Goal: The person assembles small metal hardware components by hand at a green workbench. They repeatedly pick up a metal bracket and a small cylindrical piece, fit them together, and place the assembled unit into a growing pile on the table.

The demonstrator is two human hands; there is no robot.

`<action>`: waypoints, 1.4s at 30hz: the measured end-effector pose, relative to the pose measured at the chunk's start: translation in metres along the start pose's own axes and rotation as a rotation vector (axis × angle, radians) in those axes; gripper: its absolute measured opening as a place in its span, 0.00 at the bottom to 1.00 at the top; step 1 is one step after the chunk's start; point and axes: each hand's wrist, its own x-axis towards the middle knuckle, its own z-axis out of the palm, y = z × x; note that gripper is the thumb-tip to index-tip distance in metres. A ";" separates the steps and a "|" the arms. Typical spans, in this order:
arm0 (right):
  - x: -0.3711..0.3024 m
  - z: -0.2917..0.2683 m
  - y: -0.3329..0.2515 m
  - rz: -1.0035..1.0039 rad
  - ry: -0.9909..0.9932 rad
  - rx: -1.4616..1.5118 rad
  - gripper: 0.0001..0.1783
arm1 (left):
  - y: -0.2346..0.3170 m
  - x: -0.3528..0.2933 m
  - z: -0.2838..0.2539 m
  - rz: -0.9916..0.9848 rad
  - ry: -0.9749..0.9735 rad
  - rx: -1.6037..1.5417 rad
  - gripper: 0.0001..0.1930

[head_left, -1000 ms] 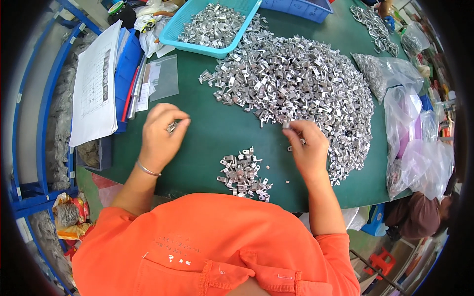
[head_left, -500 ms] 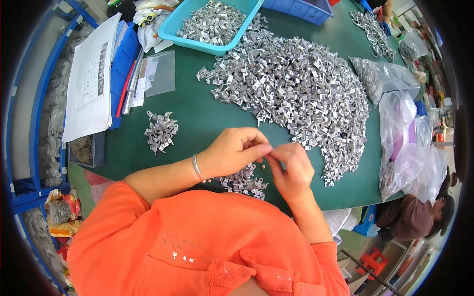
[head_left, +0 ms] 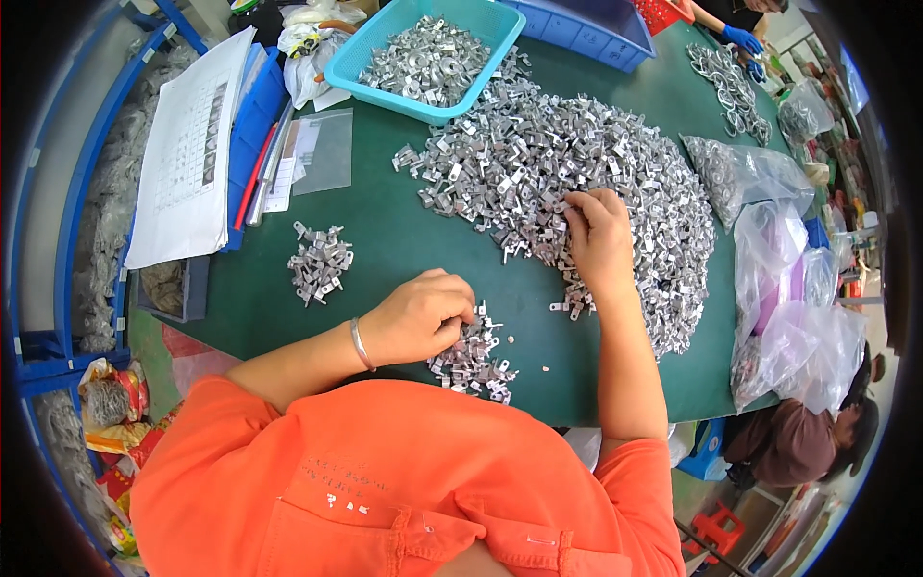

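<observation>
A broad heap of small silvery metal brackets [head_left: 654, 212] covers the middle and right of the green table. My right hand [head_left: 604, 245] reaches onto it, thumb and forefinger pinched on a small metal bracket at the heap's surface. Closer to me, my left hand [head_left: 418, 315] is closed with curled fingers at the edge of a small bracket pile [head_left: 476, 363]. Whatever those fingers hold, if anything, is hidden. Another small bracket pile [head_left: 319, 262] lies farther left. Two tiny pale bits lie right of the near pile.
A turquoise basket [head_left: 442, 111] of metal parts and a blue bin [head_left: 586, 37] stand at the back. Papers [head_left: 187, 163] lean on a blue tray at left, beside pens [head_left: 269, 168]. Clear plastic bags [head_left: 788, 317] line the right edge. Another person's blue-gloved hand [head_left: 742, 38] shows far right.
My hands were together over the near pile and have parted. The right has moved forward and right onto the large heap; the left has drawn back slightly left, beside the near pile.
</observation>
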 end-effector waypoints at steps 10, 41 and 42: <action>-0.032 -0.017 -0.047 0.161 0.025 0.376 0.07 | 0.011 0.017 0.001 -0.285 0.147 -0.468 0.10; -0.003 0.025 -0.010 -0.036 0.121 0.084 0.08 | 0.004 0.012 -0.001 0.007 0.121 -0.114 0.08; -0.005 0.024 -0.010 -0.001 0.118 0.097 0.08 | 0.007 0.017 0.000 -0.030 0.126 -0.160 0.08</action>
